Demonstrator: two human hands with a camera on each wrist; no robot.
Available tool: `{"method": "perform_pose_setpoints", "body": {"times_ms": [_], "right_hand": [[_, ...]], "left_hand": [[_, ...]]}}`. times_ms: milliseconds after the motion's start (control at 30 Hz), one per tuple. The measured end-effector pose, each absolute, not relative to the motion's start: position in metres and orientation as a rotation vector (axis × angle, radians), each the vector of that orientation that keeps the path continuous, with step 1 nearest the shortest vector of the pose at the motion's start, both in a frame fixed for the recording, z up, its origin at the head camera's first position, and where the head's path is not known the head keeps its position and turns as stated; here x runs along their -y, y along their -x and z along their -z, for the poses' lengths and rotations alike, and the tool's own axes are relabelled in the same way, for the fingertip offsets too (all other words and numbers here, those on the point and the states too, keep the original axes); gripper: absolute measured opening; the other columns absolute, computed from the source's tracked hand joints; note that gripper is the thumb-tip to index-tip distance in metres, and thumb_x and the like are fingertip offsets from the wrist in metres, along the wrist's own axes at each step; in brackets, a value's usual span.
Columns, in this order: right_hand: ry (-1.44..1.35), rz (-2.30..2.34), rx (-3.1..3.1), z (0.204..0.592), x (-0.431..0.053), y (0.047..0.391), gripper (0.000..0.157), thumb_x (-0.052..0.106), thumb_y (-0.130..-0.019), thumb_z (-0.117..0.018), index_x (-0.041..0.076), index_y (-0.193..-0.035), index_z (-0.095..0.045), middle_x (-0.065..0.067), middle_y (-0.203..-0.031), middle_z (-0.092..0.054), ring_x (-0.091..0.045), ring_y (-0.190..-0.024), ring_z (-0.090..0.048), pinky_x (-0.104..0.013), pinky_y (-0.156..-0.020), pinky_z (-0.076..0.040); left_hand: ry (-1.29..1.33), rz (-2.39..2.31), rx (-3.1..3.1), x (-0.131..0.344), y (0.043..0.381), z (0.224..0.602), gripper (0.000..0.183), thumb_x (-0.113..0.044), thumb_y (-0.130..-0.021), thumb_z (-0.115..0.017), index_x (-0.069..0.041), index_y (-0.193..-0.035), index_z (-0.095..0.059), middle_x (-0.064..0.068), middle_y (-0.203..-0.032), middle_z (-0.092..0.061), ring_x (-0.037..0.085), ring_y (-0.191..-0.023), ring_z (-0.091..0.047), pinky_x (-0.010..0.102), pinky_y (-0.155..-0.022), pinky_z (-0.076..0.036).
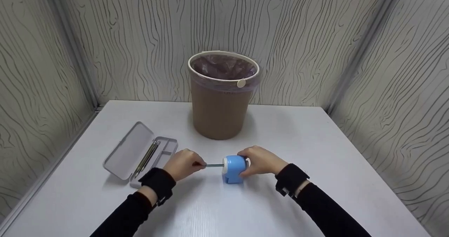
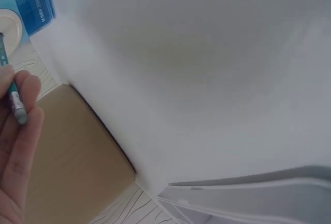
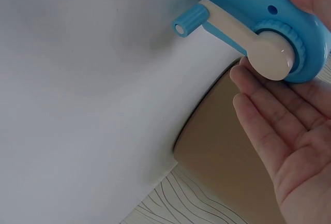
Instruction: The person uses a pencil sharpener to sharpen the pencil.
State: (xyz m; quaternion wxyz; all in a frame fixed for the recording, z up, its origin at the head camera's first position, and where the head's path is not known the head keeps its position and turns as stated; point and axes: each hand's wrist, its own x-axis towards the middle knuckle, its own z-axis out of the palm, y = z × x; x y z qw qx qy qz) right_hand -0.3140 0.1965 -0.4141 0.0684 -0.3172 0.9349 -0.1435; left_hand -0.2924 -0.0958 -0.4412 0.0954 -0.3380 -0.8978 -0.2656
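Note:
My left hand (image 1: 183, 164) pinches a slim teal pencil (image 1: 214, 165) between thumb and fingers. The pencil's grey eraser end (image 2: 20, 115) pokes out past the fingers in the left wrist view, while its other end goes into the pale round front of a blue crank pencil sharpener (image 1: 235, 167). That end is hidden inside. From the other side my right hand (image 1: 263, 160) holds the sharpener's body, thumb on one side and fingers on the other. In the right wrist view, the cream crank arm (image 3: 232, 27) with its blue knob (image 3: 191, 19) sticks out, not held by the fingers.
A brown bin (image 1: 221, 110) with a purple liner stands behind the hands. An open grey pencil case (image 1: 129, 149) lies on the white table (image 1: 298, 135) at the left, with several pencils (image 1: 147, 158) inside. Wood-patterned panels (image 1: 151, 37) enclose the table's back and sides.

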Motion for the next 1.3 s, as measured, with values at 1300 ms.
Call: {"method": "perform_pose_setpoints", "body": {"times_ms": [1300], "right_hand": [[0.959,0.332,-2.846,0.409,-0.19,0.312,0.046,0.026,-0.072,-0.089,0.003,-0.11,-0.074,-0.006,-0.103,-0.078,-0.016,-0.092,-0.065,-0.041,-0.09,-0.06]], "left_hand": [[0.983,0.853,2.665,0.084,0.296,0.445,0.008,-0.004,-0.086,-0.079,-0.005,-0.092,-0.083,0.007,-0.088,-0.081,0.02,-0.081,-0.077,0.028,-0.072,-0.062]]}}
